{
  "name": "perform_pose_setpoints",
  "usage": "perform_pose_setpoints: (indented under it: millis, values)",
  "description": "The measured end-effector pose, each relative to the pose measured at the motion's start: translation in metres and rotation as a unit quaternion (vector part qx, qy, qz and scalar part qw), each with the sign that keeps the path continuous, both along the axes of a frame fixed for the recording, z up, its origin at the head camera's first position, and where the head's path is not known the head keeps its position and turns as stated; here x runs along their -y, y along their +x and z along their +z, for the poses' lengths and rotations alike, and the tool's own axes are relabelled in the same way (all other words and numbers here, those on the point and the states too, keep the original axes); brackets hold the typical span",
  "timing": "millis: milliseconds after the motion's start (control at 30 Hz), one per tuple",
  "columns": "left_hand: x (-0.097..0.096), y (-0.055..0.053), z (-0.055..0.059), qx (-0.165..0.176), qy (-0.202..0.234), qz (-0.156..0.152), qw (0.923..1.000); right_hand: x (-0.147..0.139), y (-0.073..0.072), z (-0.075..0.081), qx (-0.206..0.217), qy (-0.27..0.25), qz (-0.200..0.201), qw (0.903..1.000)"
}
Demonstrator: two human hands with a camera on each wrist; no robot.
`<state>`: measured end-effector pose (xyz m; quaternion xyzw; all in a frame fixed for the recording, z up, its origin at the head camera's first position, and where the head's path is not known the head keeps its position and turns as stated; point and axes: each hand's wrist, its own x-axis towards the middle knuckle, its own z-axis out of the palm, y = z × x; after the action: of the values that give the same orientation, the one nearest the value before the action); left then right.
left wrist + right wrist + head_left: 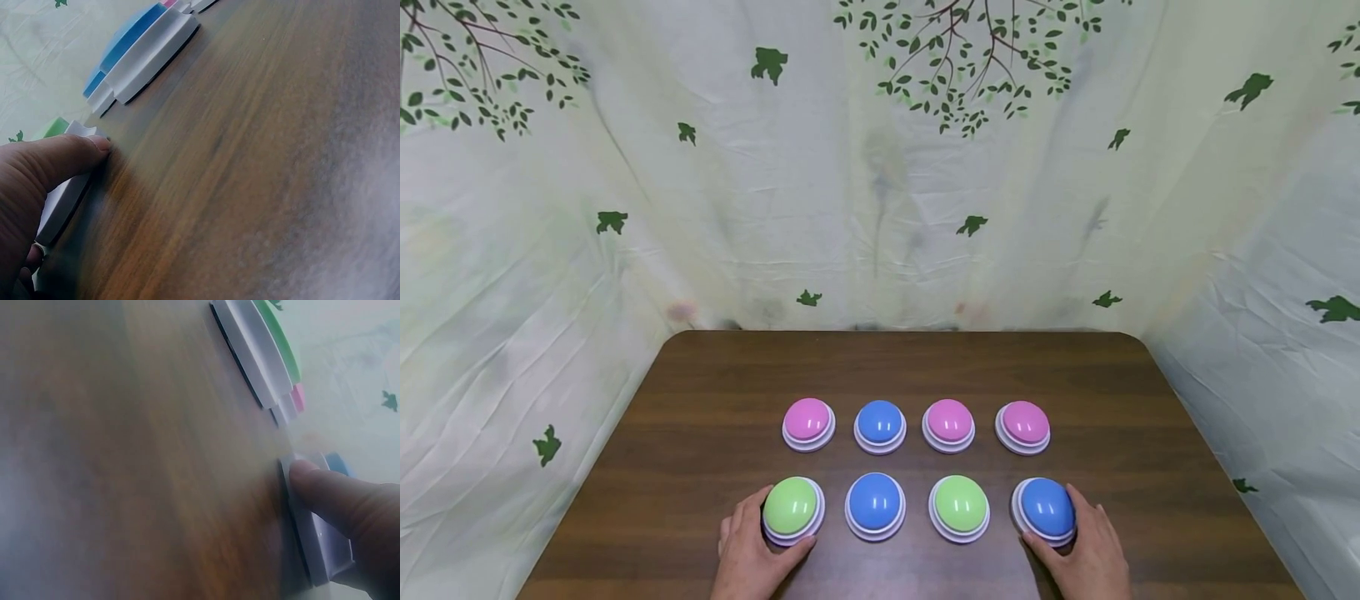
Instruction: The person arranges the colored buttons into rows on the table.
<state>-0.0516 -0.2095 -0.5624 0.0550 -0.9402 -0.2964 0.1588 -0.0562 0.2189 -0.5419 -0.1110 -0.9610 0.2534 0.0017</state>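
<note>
At the left end of the front row, my left hand [754, 546] grips a green push button [790, 506] by its white base, thumb at the near side and fingers at the left. At the right end, my right hand [1090, 550] holds a blue push button [1048, 507] the same way, around its base. In the left wrist view the thumb [56, 159] lies against the white base [62, 206]. The right thumb [331, 490] presses on the other base [322, 544] in the right wrist view. Both held buttons look slightly tilted.
Between the hands stand another blue button [875, 502] and another green one [961, 505]. Behind them is a row with a pink button [807, 420], a blue one [880, 422] and two more pink ones. The brown wooden table [700, 400] meets a leaf-patterned curtain [880, 250].
</note>
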Motion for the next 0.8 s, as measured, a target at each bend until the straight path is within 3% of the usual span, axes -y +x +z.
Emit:
perform_pose_setpoints:
  millis: [133, 467, 800]
  values:
    - [-0.0004, 0.001, 0.0016, 0.0, -0.001, 0.0, 1.0, -0.001, -0.0003, -0.0003, -0.006, -0.001, 0.006, 1.0]
    - [-0.0002, 0.0004, 0.0026, 0.028, -0.001, 0.006, 0.9996, -0.0027, -0.0035, 0.0036, 0.046, -0.008, 0.0, 0.9989]
    - [-0.0003, 0.0014, 0.0048, 0.026, 0.004, 0.0, 0.9997, -0.0035, 0.001, -0.0003, -0.002, -0.007, 0.011, 0.9999]
